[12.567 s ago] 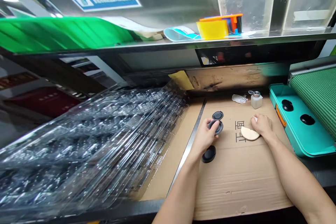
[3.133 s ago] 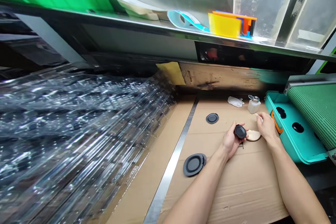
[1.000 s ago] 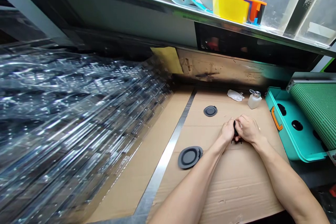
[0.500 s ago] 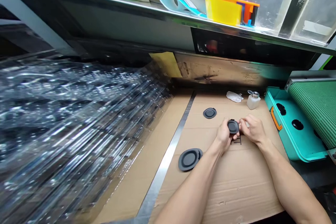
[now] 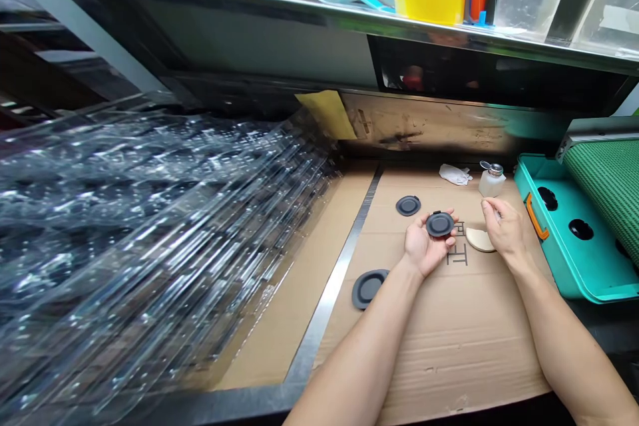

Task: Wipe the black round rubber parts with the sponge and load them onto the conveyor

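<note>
My left hand (image 5: 424,247) is turned palm up and grips a round dark grey rubber disc (image 5: 440,224) in its fingertips, above the brown cardboard sheet (image 5: 449,339). My right hand (image 5: 503,229) is a little to the right, its fingers curled and pinched on something small and pale that I cannot make out. Just below that hand a round beige pad (image 5: 478,239) lies on the cardboard. A second dark disc (image 5: 408,206) lies flat beyond my left hand. A larger dark disc (image 5: 368,287) lies by my left forearm.
A big slanted stack of clear plastic trays (image 5: 150,226) fills the left. A small dispenser bottle (image 5: 492,180) and a crumpled white wipe (image 5: 455,174) sit at the back. A teal tray (image 5: 569,239) holding dark parts and a green conveyor belt (image 5: 609,173) stand at right. A shelf (image 5: 349,13) overhangs.
My hands have come apart. The left hand has turned the disc face up and the right hand has drawn away to the right, uncovering the beige pad.
</note>
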Available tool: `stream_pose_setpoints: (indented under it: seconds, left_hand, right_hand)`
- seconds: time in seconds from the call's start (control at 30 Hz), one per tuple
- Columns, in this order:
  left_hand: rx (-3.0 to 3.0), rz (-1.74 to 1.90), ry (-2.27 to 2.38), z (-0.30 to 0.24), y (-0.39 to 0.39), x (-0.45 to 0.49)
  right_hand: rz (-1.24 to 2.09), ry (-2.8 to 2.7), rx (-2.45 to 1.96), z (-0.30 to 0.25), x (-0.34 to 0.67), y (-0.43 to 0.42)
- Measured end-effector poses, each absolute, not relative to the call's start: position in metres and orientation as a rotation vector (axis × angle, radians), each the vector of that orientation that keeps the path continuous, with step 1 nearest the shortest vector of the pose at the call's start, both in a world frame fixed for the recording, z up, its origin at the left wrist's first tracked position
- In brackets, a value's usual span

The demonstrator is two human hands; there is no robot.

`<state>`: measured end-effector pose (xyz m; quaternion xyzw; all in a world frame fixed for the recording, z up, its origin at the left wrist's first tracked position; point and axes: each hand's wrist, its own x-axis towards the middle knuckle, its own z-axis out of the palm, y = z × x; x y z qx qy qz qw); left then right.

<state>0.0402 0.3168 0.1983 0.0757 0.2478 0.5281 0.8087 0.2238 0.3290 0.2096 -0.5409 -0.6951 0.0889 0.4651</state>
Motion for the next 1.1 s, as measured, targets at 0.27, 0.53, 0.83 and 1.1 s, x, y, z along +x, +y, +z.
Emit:
stream_pose_setpoints:
  seconds: [0.27, 0.53, 0.83, 1.1]
  left_hand:
    - [0.324, 1.133, 0.546, 0.196, 0.314, 0.052]
    - [0.316, 1.093, 0.537, 0.2, 0.305, 0.064]
    - [0.297, 1.138, 0.494, 0.196, 0.306, 0.066]
    - [0.276, 1.182, 0.561, 0.192, 0.309, 0.06]
  right_hand:
    - [0.406, -1.904, -1.311, 0.212, 0.195, 0.306]
    - [0.318, -1.964, -1.1, 0.198, 0.18, 0.305]
    - [0.238, -2.115, -1.082, 0.207, 0.191, 0.304]
    - [0.254, -2.237, -1.006, 0.203, 0.187, 0.299]
